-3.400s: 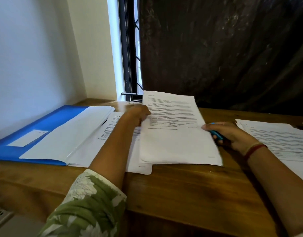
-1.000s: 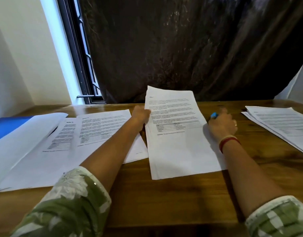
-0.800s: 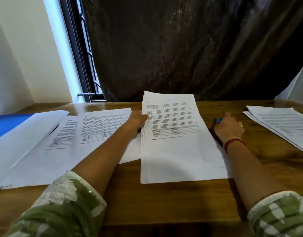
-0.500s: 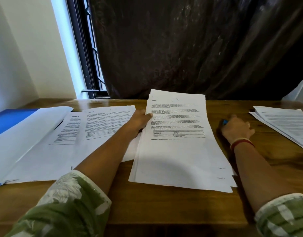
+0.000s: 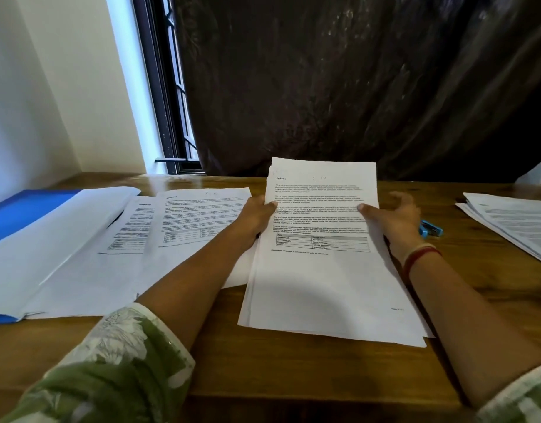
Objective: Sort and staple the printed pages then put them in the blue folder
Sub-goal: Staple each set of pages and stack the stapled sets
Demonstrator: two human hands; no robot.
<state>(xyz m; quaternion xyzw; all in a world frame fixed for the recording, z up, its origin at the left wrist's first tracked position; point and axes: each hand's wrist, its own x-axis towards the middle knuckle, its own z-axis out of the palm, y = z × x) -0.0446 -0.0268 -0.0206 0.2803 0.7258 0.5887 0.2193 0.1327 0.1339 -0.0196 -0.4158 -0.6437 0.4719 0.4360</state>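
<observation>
Far left: open blue plastic folder [image 5: 25,209] lies on the brown wooden surface [image 5: 293,377], loose printed sheets [image 5: 186,227] beside it. Left hand [image 5: 257,218] grips the centre stack of printed white pages [image 5: 324,285], thumb on top. Right hand [image 5: 394,221]: thumb on the stack's edge, fingers blurred; I cannot tell its grip. Small blue stapler [image 5: 431,230] just beside it.
</observation>
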